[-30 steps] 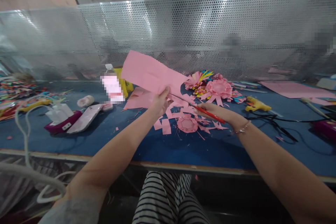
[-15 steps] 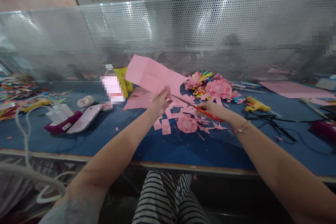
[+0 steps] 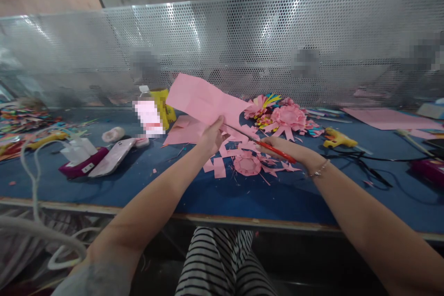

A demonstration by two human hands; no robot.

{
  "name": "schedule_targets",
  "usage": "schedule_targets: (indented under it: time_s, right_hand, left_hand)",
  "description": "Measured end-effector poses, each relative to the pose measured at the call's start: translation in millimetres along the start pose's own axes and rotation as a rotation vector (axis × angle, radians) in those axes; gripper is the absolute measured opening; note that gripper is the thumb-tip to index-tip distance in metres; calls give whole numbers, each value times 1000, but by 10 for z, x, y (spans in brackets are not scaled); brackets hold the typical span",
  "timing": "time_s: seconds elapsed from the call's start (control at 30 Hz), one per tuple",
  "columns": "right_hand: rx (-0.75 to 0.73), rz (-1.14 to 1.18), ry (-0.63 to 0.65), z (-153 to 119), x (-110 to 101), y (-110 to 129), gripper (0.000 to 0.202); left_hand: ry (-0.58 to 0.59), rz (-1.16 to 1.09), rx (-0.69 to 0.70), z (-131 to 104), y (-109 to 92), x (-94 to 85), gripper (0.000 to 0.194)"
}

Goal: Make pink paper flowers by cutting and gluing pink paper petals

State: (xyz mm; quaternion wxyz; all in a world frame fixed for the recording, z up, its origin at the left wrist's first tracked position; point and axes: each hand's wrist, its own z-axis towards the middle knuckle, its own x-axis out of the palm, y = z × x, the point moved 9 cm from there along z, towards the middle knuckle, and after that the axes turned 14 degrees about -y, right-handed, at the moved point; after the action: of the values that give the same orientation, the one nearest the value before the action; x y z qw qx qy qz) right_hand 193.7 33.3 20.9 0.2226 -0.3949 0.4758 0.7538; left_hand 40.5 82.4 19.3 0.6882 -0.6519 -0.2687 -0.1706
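My left hand [image 3: 214,137] pinches the lower edge of a large pink paper sheet [image 3: 204,97], held up above the table. Red-handled scissors [image 3: 275,151] are in my right hand [image 3: 277,144], their blades pointing left at the sheet's lower edge, close to my left fingers. Beneath my hands lie pink paper scraps [image 3: 219,167] and a round pink paper rosette [image 3: 247,164]. Behind my right hand sit ruffled pink paper flowers [image 3: 287,116] with yellow and blue strips. Another pink sheet [image 3: 183,130] rests behind my left wrist.
On the left are a phone [image 3: 113,156], a purple power strip [image 3: 83,164] with white cables and a yellow packet [image 3: 161,106]. A yellow glue gun [image 3: 340,138] lies right. A perforated metal screen [image 3: 215,32] stands behind the blue table [image 3: 277,203].
The pink sheet has tilted slightly and its right part has shifted a little. The scissors have moved slightly, still in my right hand.
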Motion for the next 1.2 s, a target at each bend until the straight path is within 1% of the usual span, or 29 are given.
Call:
schedule_targets:
  time_s: [0.1,0.23,0.4,0.5,0.57,0.67,0.73,0.8,0.87,0.97,1.03,1.1,1.2]
  right_hand:
    - [2,-9,0,14,18,-25,50]
    - [24,-69,-34,52,5,-94,49]
    - [-19,-126,-80,95,-49,-68,46]
    - [-42,-178,-92,116,-68,-79,44]
    - [-62,-187,-97,127,-74,-83,43]
    - [-56,-206,-114,140,-98,-114,44]
    - [-30,-212,-127,144,-120,-149,44]
    - [-13,-201,-133,144,-135,-176,45]
    - [-8,-190,-125,141,-133,-193,44]
    - [-14,-171,-138,140,-144,-200,42]
    - [-2,-145,-181,144,-181,-216,40]
    - [34,-128,-252,150,-246,-261,40]
    - [58,-124,-396,149,-371,-308,40]
  left_hand:
    - [-25,-3,-8,-10,7,-11,26]
    - [-7,-22,0,-26,-16,9,26]
    - [-47,26,-6,-8,-30,-21,23]
    - [-52,44,0,0,-49,-31,20]
    - [-60,47,2,15,-61,-53,19]
    - [-121,48,8,62,-87,-138,18]
    - [-142,46,30,98,-119,-176,18]
    - [-130,69,78,129,-158,-179,19]
    - [-116,122,158,153,-209,-173,20]
    - [-146,175,269,185,-279,-206,23]
    - [-166,148,305,207,-310,-235,22]
    - [-206,98,320,230,-334,-282,19]
    - [-309,43,286,256,-321,-380,16]
